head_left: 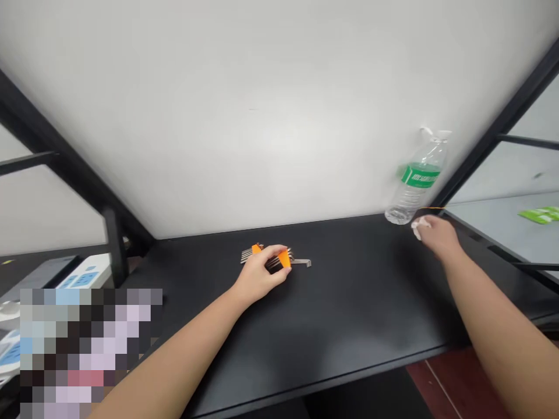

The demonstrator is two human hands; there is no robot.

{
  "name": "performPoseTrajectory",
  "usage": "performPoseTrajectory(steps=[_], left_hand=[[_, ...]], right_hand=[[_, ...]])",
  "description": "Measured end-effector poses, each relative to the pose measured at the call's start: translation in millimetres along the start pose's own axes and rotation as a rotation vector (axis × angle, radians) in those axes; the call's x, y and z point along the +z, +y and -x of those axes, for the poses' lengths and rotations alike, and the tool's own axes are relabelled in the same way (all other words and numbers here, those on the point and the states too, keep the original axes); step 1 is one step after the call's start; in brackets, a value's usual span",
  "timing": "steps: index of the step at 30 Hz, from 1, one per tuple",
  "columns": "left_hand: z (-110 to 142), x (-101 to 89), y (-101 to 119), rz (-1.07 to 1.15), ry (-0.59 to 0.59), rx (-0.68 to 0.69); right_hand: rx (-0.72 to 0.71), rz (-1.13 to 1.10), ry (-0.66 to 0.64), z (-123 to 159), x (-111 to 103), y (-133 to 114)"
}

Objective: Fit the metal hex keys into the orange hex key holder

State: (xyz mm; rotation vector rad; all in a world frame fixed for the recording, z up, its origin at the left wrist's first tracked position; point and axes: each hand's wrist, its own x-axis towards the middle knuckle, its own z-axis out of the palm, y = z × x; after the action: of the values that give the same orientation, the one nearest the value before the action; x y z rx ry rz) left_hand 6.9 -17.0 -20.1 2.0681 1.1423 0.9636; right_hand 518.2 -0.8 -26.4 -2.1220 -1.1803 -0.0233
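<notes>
Qty 1 hex-key set (285, 258) w/ 2 orange holder pcs (256, 249) is seen on the black shelf (349, 291), toward the rear; the no. of keys can't be counted, as they are overlapped and partly hidden by the fingers. The right-side holder pc is gripped by the L hand (257, 276), betw. thumb and fingertips; the other pc is seen just past the knuckles. The set is located well apart from the R hand (441, 238), to its left. Qty 1 white wad (420, 223) is held in the R hand, which is closed on it. Qty 1 bottle (421, 176) w/ green label is positioned by the wall (279, 145), just beside the R hand. Qty 1 green packet (540, 215) is seen at far R.
</notes>
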Motion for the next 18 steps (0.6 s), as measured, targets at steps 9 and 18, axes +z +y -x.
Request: performPoseTrajectory(steps=[9,18], left_hand=[[-7,-3.1,-1,-0.052,0.088,0.010],[-3,-1.8,-2,-0.030,0.066,-0.024]], right_hand=[[-0.123,0.408,-0.080,30,-25,76],[-0.416,0.459,-0.401,5,21,-23]])
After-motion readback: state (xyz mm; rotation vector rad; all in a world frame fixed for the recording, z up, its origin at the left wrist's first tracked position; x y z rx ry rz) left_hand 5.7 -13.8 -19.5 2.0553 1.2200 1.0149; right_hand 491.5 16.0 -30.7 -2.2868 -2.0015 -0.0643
